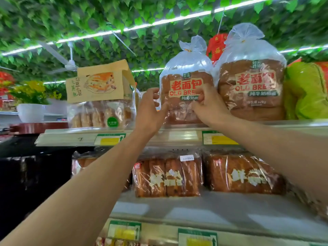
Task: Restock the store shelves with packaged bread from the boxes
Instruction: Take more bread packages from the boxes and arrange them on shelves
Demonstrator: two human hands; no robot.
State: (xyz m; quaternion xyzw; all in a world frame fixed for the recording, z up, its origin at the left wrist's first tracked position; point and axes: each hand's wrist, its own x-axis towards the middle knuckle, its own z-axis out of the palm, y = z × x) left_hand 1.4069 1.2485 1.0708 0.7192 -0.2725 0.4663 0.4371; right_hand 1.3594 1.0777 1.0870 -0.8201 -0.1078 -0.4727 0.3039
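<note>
Held loaf: a tall clear plastic bag of brown sliced bread with a red "OLD BREAD" label stands upright on the top shelf, its knotted neck pointing up, its base just behind the shelf's front lip.
Left hand: the left hand is at the bag's left edge, fingers curled, fingertips and thumb touching the plastic at the lower left corner.
Right hand: the right hand lies on the bag's front lower right, fingers bent and pinching the wrapper below the label.
Top shelf: a pale metal shelf with a price-tag rail carries the row; green and yellow tags sit along its front edge.
Right neighbour: a second, larger clear bag of the same "OLD BREAD" loaf stands just beside the held one, their sides touching or nearly so.
Left neighbour: a clear pack of sliced pastry under a brown paper header card sits to the left; an open gap lies between it and the held loaf, where the left hand is.
Far right: a glossy lime-green package fills the shelf beyond the larger loaf.
Lower shelf: two clear-wrapped dark brown loaves with white lettering lie side by side, set back from the front edge, bare shelf in front of them.
Overhead: a ceiling of green artificial leaves with white light strips leaves free space above the bag tops.
</note>
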